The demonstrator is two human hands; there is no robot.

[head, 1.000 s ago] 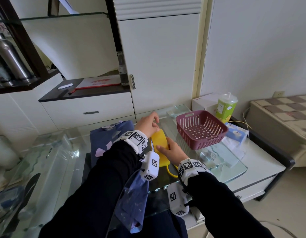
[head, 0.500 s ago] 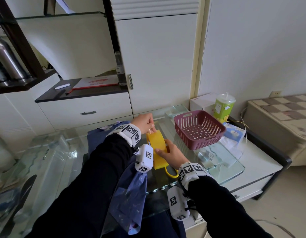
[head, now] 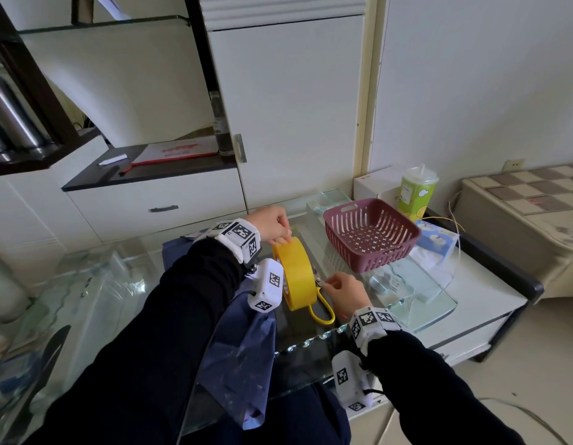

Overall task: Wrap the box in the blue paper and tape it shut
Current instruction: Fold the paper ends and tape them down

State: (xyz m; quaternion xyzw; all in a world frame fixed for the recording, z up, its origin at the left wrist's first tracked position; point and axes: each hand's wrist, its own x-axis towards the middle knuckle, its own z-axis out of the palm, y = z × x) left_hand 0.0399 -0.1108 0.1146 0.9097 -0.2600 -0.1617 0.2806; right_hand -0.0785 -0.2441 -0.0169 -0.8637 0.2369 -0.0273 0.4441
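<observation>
2 hands steady a tape roll point(head: 296, 273), center frame.
The left hand point(head: 272, 224) curls fingers over its top; the right hand point(head: 343, 292) pinches a small metal piece point(head: 317, 279) beside it.

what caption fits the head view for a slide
Left hand holds the tape upright; right hand pinches at its side, paper nearby.

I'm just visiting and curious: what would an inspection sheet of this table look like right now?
Surface: glass tabletop, reflective.
Job's things: yellow tape roll stands on edge; blue paper drapes over the near rim; box to wrap not seen.
Clutter: maroon basket, green cup, tissue pack.
Grips: left hand pinches the roll's top; right hand pinches a small metal item beside the roll.
Cables: thin yellow wire by the tissue pack.
Surroundings: white cabinets, steel flask.
</observation>
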